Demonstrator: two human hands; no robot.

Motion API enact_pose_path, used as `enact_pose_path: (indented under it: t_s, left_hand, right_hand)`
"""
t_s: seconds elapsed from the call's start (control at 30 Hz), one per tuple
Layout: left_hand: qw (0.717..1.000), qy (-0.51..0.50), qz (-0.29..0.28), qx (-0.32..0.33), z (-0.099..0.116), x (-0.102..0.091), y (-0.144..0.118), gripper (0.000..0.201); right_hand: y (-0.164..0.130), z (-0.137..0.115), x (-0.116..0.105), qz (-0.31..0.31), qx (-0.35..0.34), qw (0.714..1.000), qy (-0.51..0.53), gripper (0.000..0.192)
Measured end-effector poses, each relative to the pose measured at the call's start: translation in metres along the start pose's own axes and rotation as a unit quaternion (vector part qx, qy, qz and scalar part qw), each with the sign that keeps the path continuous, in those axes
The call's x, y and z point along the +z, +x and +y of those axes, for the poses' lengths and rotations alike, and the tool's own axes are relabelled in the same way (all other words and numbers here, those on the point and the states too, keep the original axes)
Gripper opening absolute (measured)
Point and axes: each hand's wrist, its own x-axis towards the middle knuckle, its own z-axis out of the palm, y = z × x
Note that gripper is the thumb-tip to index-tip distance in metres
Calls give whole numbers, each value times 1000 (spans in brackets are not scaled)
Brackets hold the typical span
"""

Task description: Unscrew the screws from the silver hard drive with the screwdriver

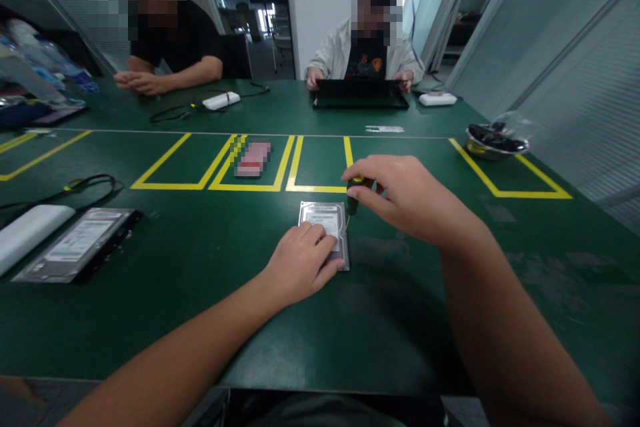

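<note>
A silver hard drive [323, 217] lies flat on the green table [200, 267] in front of me. My left hand [300, 263] rests on its near half and presses it down. My right hand [400, 197] grips a screwdriver [353, 203] with a black and yellow handle, held upright, its tip at the drive's right edge.
A second hard drive [80, 243] and a white box [27, 233] lie at the left. A metal bowl [495, 141] stands at the right. Yellow tape boxes [260, 160] mark the middle. Two people sit opposite, one with a black tray [360, 95].
</note>
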Motion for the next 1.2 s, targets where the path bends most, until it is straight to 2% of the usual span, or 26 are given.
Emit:
enact_pose_path:
  t_s: [1.2]
  left_hand:
    - [1000,-5,2,1,0,0,1,31]
  right_hand:
    - [3,2,8,9,46,998,-39,18]
